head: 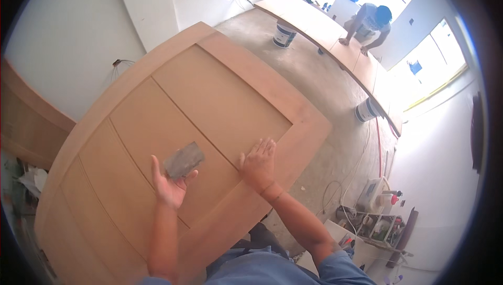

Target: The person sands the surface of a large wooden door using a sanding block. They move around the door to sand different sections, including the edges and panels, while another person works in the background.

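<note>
A large wooden door with a raised frame and grooved panels lies flat before me. My left hand, palm turned up above the panels, holds a worn grey rectangular piece, apparently folded sandpaper. Its fingers are mostly hidden beneath this piece. Against the door, my right hand rests palm down with nothing visible in it, near where a groove meets the inner edge of the frame. What supports the door is out of sight.
Across the room a person leans over another long panel propped on paint buckets. Cables trail over the concrete floor. A crate of supplies sits at lower right. Another wooden piece stands at far left.
</note>
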A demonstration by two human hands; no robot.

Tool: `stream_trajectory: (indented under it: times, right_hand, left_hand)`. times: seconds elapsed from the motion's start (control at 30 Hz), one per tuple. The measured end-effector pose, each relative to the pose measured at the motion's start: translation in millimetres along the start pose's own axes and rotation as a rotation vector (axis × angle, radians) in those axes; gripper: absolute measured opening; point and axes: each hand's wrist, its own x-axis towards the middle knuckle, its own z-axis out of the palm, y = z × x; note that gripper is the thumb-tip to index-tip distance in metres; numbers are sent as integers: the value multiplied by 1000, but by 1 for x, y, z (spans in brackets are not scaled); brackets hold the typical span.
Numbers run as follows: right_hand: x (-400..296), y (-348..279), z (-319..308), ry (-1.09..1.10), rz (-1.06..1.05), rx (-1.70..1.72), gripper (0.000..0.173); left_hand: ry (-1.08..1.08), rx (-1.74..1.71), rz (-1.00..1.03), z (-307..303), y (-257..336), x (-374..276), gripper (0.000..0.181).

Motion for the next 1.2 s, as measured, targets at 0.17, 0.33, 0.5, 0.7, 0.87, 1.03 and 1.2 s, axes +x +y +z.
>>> stream_trajectory:
  times: [0.17,0.33,0.5,0.7,0.87,1.03,1.2]
  right_hand:
    - [-39,-21,-36,-166,-195,-79,80]
    - [-11,55,-10,82,-207,-180,71]
    - [22,90,-36,-67,-394,-102,56]
    - [36,148,-45,-99,-455,451,40]
    - [40,172,-11,204,-356,578,49]
    - [43,177,11,257,-228,451,54]
    - [-6,120,-64,-151,-246,1305,48]
  left_hand:
    - [141,285,186,-32,-12,-30,40]
    - [108,627,160,-8,-23,-59,24]
    - [95,902,334,6,-42,-71,20]
    - [64,1292,422,51,-60,-44,16]
    - [-383,1439,661,70,-77,1,26]
    - [-816,1803,911,57,-84,37,35]
    - [-456,1162,318,73,-87,15,30]
